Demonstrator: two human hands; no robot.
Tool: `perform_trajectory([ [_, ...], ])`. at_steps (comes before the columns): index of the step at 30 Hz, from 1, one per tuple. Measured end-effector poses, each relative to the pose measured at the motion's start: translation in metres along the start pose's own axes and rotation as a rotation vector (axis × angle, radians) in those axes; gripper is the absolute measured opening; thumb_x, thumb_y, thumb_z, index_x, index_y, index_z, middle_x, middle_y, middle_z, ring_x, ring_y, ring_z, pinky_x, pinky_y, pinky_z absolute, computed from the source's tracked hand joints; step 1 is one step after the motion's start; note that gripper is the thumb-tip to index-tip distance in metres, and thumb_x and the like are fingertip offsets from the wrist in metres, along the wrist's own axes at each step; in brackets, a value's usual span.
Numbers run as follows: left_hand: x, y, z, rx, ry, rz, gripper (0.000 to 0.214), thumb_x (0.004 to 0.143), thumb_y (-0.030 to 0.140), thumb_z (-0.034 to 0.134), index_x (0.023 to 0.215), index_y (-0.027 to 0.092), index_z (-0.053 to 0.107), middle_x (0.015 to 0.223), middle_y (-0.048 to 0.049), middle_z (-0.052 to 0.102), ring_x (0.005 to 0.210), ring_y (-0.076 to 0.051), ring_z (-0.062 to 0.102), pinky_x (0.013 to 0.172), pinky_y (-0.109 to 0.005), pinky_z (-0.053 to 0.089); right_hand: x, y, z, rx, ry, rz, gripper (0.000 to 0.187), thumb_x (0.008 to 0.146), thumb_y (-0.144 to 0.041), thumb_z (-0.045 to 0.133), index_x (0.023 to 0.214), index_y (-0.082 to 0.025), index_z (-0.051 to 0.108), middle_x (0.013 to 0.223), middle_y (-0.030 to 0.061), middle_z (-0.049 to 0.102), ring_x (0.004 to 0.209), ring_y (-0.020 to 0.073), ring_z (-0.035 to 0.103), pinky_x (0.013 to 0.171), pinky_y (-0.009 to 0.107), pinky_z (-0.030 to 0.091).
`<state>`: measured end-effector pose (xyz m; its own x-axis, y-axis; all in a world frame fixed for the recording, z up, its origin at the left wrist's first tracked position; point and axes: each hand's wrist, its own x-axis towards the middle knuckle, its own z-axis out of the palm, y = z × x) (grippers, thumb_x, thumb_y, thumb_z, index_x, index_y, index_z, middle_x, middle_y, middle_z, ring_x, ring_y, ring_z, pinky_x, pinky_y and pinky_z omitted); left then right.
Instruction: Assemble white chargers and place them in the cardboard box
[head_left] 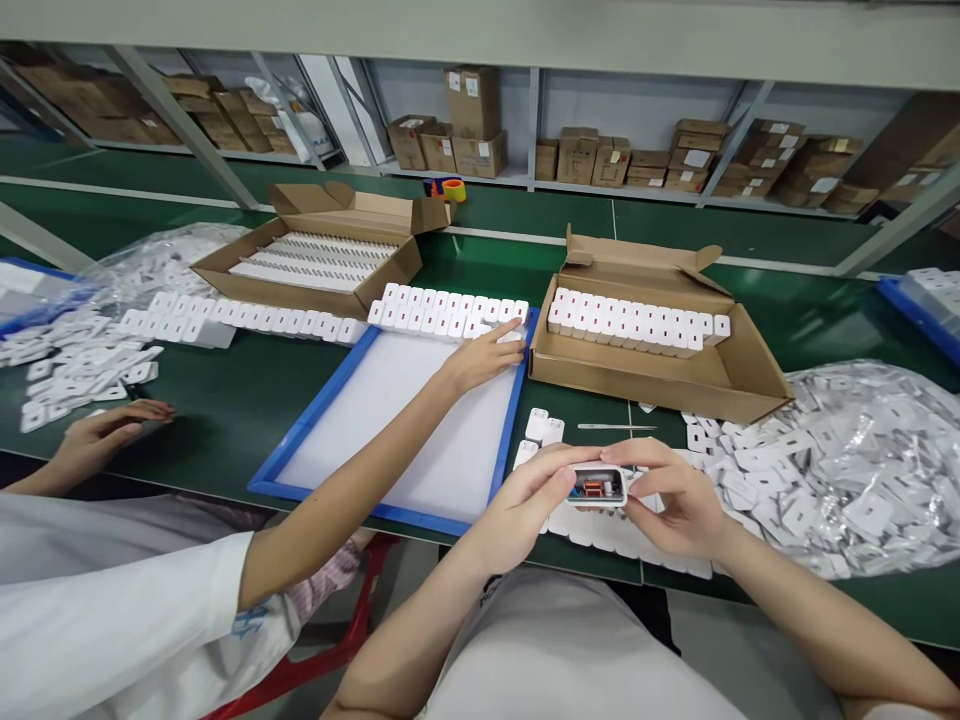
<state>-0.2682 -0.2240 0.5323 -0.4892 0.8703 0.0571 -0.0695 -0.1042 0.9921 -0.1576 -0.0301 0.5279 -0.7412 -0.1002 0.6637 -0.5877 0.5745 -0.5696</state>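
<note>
Between my hands, above the front of the bench, is a small white plastic charger housing point(598, 486). Its open end faces me, and electronic parts show inside. My left hand point(529, 497) grips the housing's left side, thumb near the rim. The fingers of my right hand point(671, 500) hold its right side and upper edge. Beneath and around my hands lie white housings point(600, 532) in a row, partly hidden by them. Behind my hands a thin metal tool, perhaps tweezers point(616, 427), rests on the green bench.
A carton point(660, 375) holds rows of white units. At right spreads a plastic bag of flat white covers point(855, 465). To the left, a co-worker's hand point(484, 358) touches units along a blue-rimmed tray point(311, 425). Another carton point(300, 285) stands behind.
</note>
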Motion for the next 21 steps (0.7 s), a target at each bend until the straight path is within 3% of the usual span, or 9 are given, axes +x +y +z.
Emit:
perform_trajectory([
  [4,-0.003,0.008,0.001,0.074,-0.02,0.042,0.035,0.102,0.044,0.041,0.125,0.037,0.066,0.119,-0.0004,0.065,0.115,-0.025,0.059,0.101,-0.041,0.048,0.005,-0.004,0.004,-0.068,0.03,-0.132,0.046,0.08,0.004,0.055,0.117,-0.023,0.051,0.117,0.0115,0.061,0.11,0.0218,0.064,0.083,0.037,0.06],
  [12,-0.01,0.016,0.004,0.179,0.011,0.084,0.035,0.103,0.042,0.039,0.129,0.038,0.062,0.115,-0.0008,0.063,0.113,-0.022,0.057,0.099,-0.037,0.047,0.011,-0.017,0.007,-0.244,-0.001,-0.155,0.044,0.086,-0.002,0.056,0.126,-0.018,0.054,0.114,0.0142,0.061,0.111,0.0232,0.062,0.085,0.039,0.06],
  [21,-0.01,0.014,0.006,0.033,-0.017,0.007,0.032,0.099,0.044,0.049,0.124,0.031,0.063,0.123,-0.003,0.064,0.119,-0.024,0.057,0.102,-0.037,0.048,0.016,-0.021,0.011,-0.324,-0.009,-0.3,0.032,0.081,0.004,0.06,0.109,-0.01,0.062,0.103,0.0154,0.062,0.094,0.0227,0.061,0.071,0.037,0.058],
])
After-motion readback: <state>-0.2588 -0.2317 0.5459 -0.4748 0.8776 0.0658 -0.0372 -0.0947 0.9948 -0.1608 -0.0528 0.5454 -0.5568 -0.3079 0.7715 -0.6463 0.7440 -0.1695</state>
